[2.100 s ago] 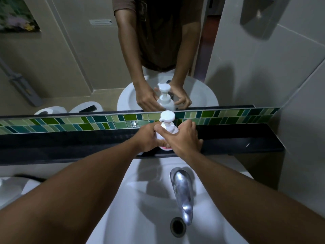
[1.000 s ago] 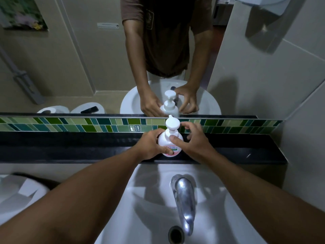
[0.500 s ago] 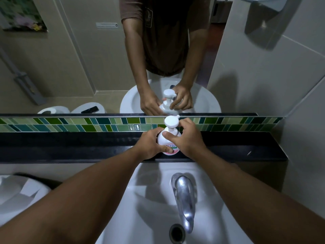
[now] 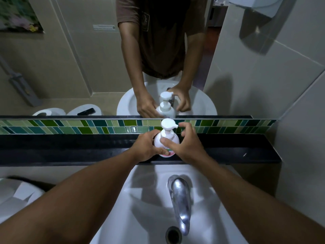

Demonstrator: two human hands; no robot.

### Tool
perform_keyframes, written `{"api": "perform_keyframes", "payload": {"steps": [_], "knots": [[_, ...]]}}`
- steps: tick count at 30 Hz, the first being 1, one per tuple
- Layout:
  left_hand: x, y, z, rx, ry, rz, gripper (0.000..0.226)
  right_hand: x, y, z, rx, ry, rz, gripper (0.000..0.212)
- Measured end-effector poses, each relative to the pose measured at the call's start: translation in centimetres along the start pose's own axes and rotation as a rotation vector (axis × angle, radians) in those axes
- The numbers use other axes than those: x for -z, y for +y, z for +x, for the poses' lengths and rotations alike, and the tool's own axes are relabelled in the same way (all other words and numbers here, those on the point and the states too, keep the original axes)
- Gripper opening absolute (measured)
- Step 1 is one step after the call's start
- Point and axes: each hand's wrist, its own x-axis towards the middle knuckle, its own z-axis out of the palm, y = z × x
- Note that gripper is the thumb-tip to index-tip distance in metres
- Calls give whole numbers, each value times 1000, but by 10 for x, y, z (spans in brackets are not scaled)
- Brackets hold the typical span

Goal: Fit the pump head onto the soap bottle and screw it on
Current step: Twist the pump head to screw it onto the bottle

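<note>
A white soap bottle (image 4: 174, 139) with a pink-edged label stands upright on the black ledge (image 4: 70, 148) behind the sink. Its white pump head (image 4: 168, 123) sits on the neck, spout pointing right. My left hand (image 4: 146, 147) wraps around the bottle's left side. My right hand (image 4: 187, 145) is just to the bottle's right. Its thumb rests on the bottle's front, and its fingers are spread beside the pump neck without touching it.
A white sink (image 4: 149, 199) with a chrome faucet (image 4: 180, 196) and drain (image 4: 173, 235) lies below my arms. A green tile strip (image 4: 88, 126) and a mirror (image 4: 70, 67) rise behind the ledge. A tiled wall (image 4: 290, 103) closes the right side.
Half a second ago my right hand gripped the pump collar. Its fingers have come off and spread to the right. My left hand still holds the bottle in place.
</note>
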Motion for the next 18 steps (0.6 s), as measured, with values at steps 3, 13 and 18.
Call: {"api": "perform_keyframes", "payload": {"steps": [3,13,18], "knots": [[1,4,-1,8,-10,-9,67,21,4,26,209,-225,-53,71],[-3,3,-2,11,36,16,69,3,16,35,318,-134,-75,41],[-8,1,-4,9,89,40,67,-33,14,8,245,280,-215,50]]}}
